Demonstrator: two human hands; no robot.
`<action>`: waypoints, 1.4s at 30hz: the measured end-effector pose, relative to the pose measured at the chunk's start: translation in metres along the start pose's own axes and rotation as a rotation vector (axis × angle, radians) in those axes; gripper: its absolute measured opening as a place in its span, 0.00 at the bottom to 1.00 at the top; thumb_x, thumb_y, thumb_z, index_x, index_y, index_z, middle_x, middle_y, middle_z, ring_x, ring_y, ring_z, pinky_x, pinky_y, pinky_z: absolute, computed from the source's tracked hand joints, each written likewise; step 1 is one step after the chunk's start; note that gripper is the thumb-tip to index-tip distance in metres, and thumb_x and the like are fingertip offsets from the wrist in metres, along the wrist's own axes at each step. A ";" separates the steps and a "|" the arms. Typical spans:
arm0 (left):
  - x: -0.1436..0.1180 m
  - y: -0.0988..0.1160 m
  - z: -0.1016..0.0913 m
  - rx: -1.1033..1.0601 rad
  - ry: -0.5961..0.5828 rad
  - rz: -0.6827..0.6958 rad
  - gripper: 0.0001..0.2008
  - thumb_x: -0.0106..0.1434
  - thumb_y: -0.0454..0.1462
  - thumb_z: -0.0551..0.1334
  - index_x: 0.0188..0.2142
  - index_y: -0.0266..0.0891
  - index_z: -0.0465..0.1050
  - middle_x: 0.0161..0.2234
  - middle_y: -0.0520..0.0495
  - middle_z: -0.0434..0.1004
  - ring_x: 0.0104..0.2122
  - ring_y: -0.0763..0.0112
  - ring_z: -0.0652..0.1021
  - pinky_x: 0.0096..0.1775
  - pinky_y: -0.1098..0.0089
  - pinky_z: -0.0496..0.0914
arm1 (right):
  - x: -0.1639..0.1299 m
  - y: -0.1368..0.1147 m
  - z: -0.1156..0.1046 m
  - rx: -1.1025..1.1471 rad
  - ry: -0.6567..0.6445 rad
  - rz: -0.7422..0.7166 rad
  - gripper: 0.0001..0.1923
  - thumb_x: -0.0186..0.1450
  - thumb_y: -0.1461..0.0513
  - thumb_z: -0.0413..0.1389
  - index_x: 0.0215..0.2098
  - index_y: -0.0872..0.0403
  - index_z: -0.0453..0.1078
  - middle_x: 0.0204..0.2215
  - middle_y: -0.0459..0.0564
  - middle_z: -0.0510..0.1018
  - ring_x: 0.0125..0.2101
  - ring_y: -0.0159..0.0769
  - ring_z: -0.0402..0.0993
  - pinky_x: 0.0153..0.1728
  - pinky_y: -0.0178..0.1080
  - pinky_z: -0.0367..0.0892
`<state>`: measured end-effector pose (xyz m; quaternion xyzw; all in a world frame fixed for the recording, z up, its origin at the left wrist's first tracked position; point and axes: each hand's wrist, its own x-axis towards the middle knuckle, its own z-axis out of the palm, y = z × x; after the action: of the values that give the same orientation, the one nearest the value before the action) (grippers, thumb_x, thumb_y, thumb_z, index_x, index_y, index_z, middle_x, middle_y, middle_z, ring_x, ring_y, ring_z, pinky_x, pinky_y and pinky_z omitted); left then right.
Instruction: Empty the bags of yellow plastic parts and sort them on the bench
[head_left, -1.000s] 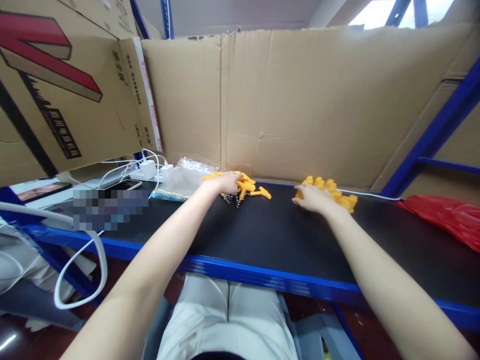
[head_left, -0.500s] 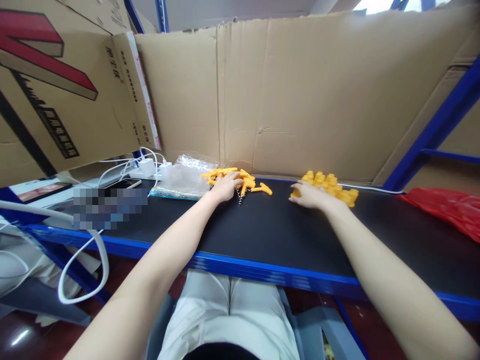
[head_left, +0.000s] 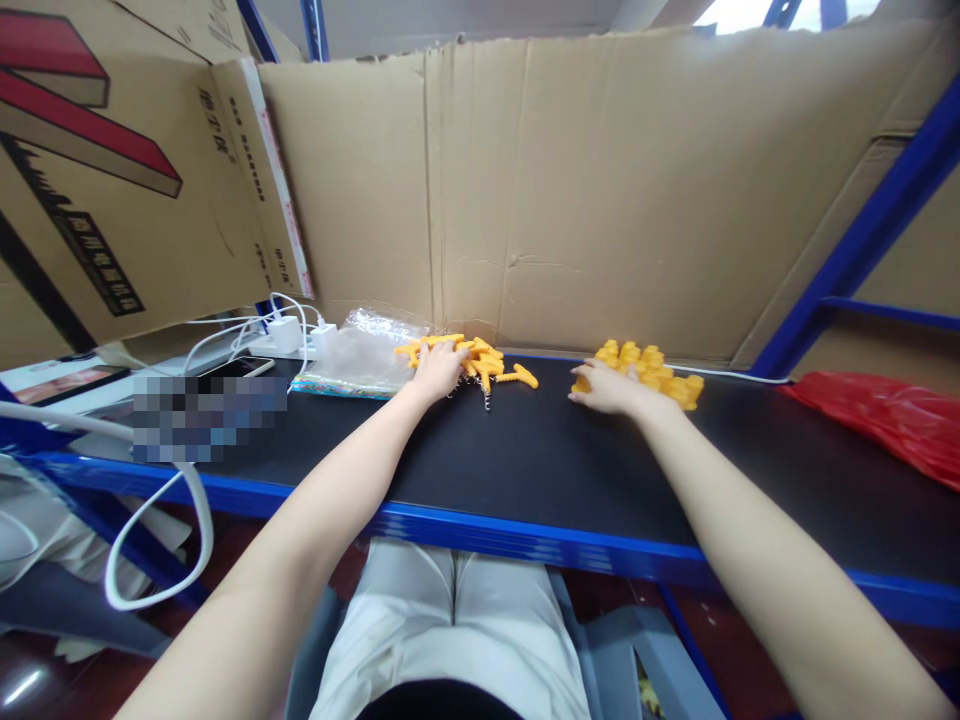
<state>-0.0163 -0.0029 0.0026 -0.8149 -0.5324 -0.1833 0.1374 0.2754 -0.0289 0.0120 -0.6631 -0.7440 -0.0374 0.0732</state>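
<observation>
My left hand reaches over a pile of orange-yellow plastic pieces, its fingers apart and touching them. Thin metal keychain links hang out of this pile toward me. One T-shaped yellow piece lies just right of the pile. Farther right, my right hand is at the left side of a cluster of chunky yellow plastic pieces. Its fingers curl round one yellow piece, which shows between thumb and forefinger. My palm and wrist hide part of that cluster.
A clear plastic bag lies left of the pile. Beyond it are white chargers and cables and a phone. A red plastic bag is at right. Cardboard walls the back of the black tabletop.
My left hand has shifted slightly left on the pile, uncovering more metal links. My right hand stays at the yellow cluster. The whole view has moved a little.
</observation>
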 end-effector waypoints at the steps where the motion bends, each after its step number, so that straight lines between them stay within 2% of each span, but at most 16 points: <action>1: 0.001 0.000 -0.001 -0.003 0.009 -0.007 0.17 0.65 0.35 0.50 0.50 0.42 0.68 0.50 0.38 0.69 0.51 0.53 0.69 0.50 0.51 0.59 | 0.000 0.000 -0.001 0.005 0.009 -0.006 0.22 0.61 0.56 0.56 0.53 0.51 0.68 0.59 0.59 0.62 0.59 0.62 0.54 0.55 0.69 0.40; 4: 0.002 -0.002 -0.005 -0.028 0.069 -0.058 0.14 0.65 0.36 0.51 0.49 0.41 0.68 0.47 0.39 0.70 0.47 0.56 0.71 0.48 0.56 0.61 | 0.001 -0.001 -0.004 0.011 0.048 -0.046 0.22 0.61 0.58 0.55 0.53 0.52 0.67 0.56 0.58 0.67 0.57 0.58 0.59 0.56 0.68 0.40; 7: 0.002 -0.005 -0.006 -0.082 0.132 -0.114 0.13 0.66 0.37 0.52 0.48 0.41 0.68 0.45 0.40 0.70 0.45 0.58 0.72 0.46 0.60 0.63 | 0.003 -0.006 -0.006 0.052 0.092 -0.130 0.21 0.62 0.60 0.54 0.53 0.55 0.67 0.48 0.57 0.74 0.51 0.50 0.68 0.57 0.57 0.51; 10: 0.002 -0.007 -0.007 -0.156 0.162 -0.096 0.13 0.65 0.38 0.52 0.48 0.42 0.67 0.45 0.41 0.69 0.44 0.60 0.73 0.44 0.63 0.65 | 0.005 -0.013 -0.001 0.173 0.098 -0.188 0.22 0.61 0.60 0.55 0.53 0.58 0.67 0.40 0.56 0.78 0.42 0.42 0.74 0.48 0.43 0.65; 12: 0.001 -0.006 -0.007 -0.215 0.165 -0.063 0.13 0.65 0.38 0.53 0.48 0.41 0.67 0.45 0.41 0.70 0.44 0.62 0.73 0.44 0.64 0.65 | 0.005 -0.018 0.004 0.260 0.097 -0.190 0.23 0.59 0.59 0.57 0.52 0.58 0.67 0.39 0.56 0.78 0.39 0.40 0.74 0.43 0.40 0.67; 17: -0.001 0.008 -0.014 -0.294 0.107 -0.001 0.13 0.61 0.42 0.56 0.44 0.41 0.69 0.36 0.46 0.75 0.38 0.64 0.75 0.38 0.67 0.66 | 0.005 -0.026 0.015 0.427 0.039 -0.178 0.20 0.55 0.58 0.61 0.44 0.55 0.67 0.40 0.52 0.77 0.39 0.38 0.74 0.42 0.38 0.66; 20: -0.002 0.016 -0.017 -0.279 0.071 0.014 0.13 0.58 0.43 0.58 0.41 0.41 0.71 0.30 0.48 0.75 0.34 0.64 0.75 0.35 0.69 0.65 | 0.005 -0.027 0.016 0.426 0.023 -0.189 0.14 0.54 0.56 0.60 0.36 0.54 0.67 0.36 0.49 0.77 0.36 0.37 0.73 0.38 0.37 0.66; 23: -0.003 0.019 -0.018 -0.279 0.042 0.047 0.13 0.57 0.43 0.59 0.39 0.40 0.73 0.29 0.48 0.74 0.33 0.65 0.75 0.34 0.69 0.65 | 0.004 -0.028 0.014 0.382 0.041 -0.191 0.11 0.55 0.55 0.59 0.31 0.53 0.66 0.31 0.47 0.76 0.32 0.35 0.71 0.34 0.35 0.64; 30: -0.004 0.018 -0.019 -0.273 0.025 0.062 0.14 0.57 0.43 0.59 0.40 0.40 0.73 0.29 0.47 0.74 0.33 0.64 0.75 0.34 0.69 0.65 | 0.007 -0.028 0.011 0.308 0.136 -0.242 0.10 0.55 0.59 0.60 0.35 0.54 0.67 0.32 0.48 0.76 0.33 0.35 0.71 0.34 0.35 0.63; 42: -0.003 0.015 -0.017 -0.229 -0.003 -0.003 0.16 0.55 0.44 0.60 0.43 0.43 0.73 0.32 0.48 0.76 0.37 0.62 0.76 0.37 0.67 0.66 | 0.008 -0.026 0.009 0.264 0.201 -0.257 0.13 0.57 0.58 0.58 0.38 0.55 0.71 0.39 0.53 0.77 0.40 0.42 0.73 0.42 0.41 0.65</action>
<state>-0.0062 -0.0188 0.0162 -0.8248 -0.5094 -0.2417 0.0421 0.2481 -0.0229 0.0056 -0.5403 -0.8099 -0.0143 0.2279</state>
